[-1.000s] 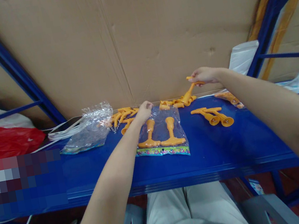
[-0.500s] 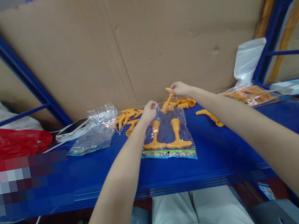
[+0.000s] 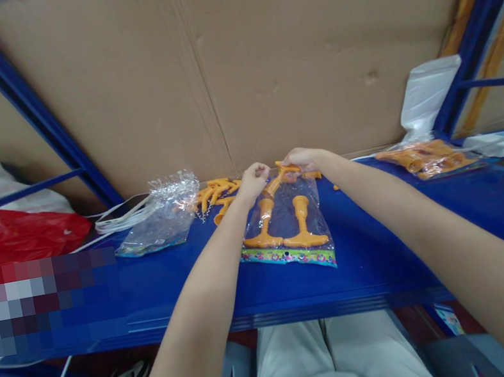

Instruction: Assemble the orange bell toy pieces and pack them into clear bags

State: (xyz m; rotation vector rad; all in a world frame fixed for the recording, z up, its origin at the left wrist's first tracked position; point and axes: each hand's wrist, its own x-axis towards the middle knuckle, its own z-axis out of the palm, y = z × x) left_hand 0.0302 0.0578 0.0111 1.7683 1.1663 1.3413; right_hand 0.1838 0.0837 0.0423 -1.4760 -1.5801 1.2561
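A clear plastic bag (image 3: 289,234) with a coloured printed edge lies on the blue shelf (image 3: 381,257). Two orange horn-shaped toys (image 3: 297,226) sit inside it. My left hand (image 3: 254,178) is closed on the bag's far open edge. My right hand (image 3: 301,158) pinches a third orange toy (image 3: 275,183) whose end points into the bag's mouth. Both hands meet at the back of the shelf, close to the cardboard wall.
Loose orange toys (image 3: 217,194) lie left of the hands, beside a crumpled clear bag (image 3: 160,221) and white cables (image 3: 115,218). A filled bag of orange toys (image 3: 427,157) lies at the right. A red bag (image 3: 8,241) sits far left. Blue rack posts stand on both sides.
My right hand carried an orange toy from the right side leftward and down to the bag's opening. My left hand stayed on the bag's edge. The view shifted a little.
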